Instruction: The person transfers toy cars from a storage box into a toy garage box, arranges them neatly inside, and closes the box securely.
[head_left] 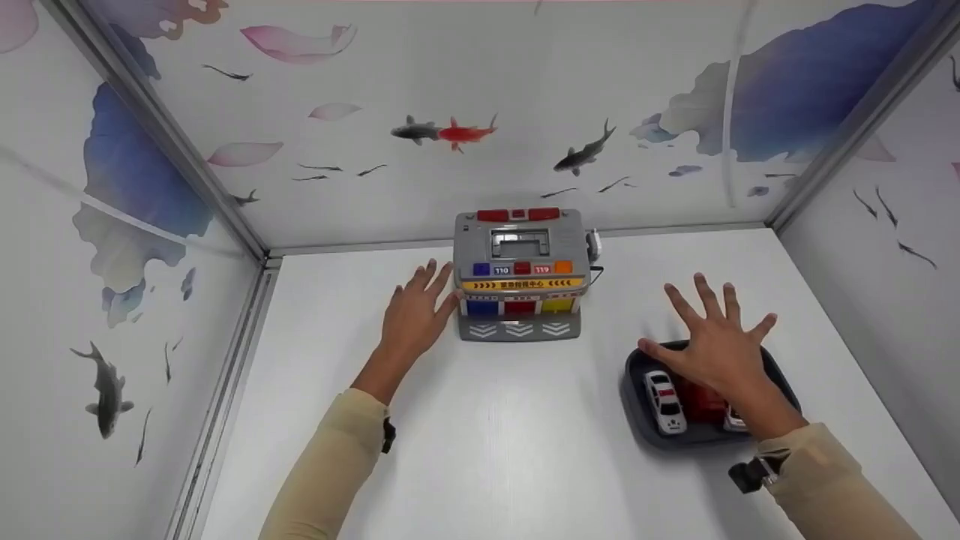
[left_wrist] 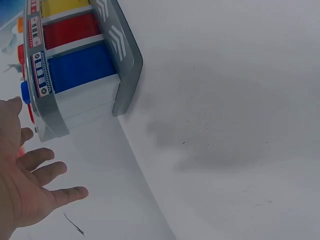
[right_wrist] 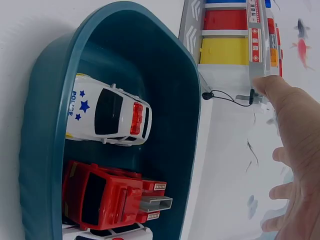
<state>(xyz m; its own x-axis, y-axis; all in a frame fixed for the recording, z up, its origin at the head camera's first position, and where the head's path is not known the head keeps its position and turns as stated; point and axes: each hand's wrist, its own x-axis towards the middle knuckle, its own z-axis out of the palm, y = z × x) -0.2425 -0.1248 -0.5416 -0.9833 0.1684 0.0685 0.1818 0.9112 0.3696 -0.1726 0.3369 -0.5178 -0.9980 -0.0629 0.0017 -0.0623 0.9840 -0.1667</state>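
Observation:
A grey toy garage [head_left: 520, 264] with blue, red and yellow doors stands at the back of the table. My left hand [head_left: 417, 309] is beside its left side, fingers extended and thumb near the wall; nothing is in that hand. Over the dark teal basin [head_left: 634, 409] my right hand [head_left: 724, 349] spreads its fingers, holding nothing. Inside the basin lie a white toy police car [right_wrist: 112, 112], a red toy fire truck [right_wrist: 107, 195] and another white toy car [right_wrist: 107, 233], partly cut off in the right wrist view.
White panels printed with fish and petals enclose the table [head_left: 480, 435] at the back [head_left: 517, 82] and both sides. A black cord [right_wrist: 227, 97] hangs at the garage's right side, near a white piece [head_left: 594, 245].

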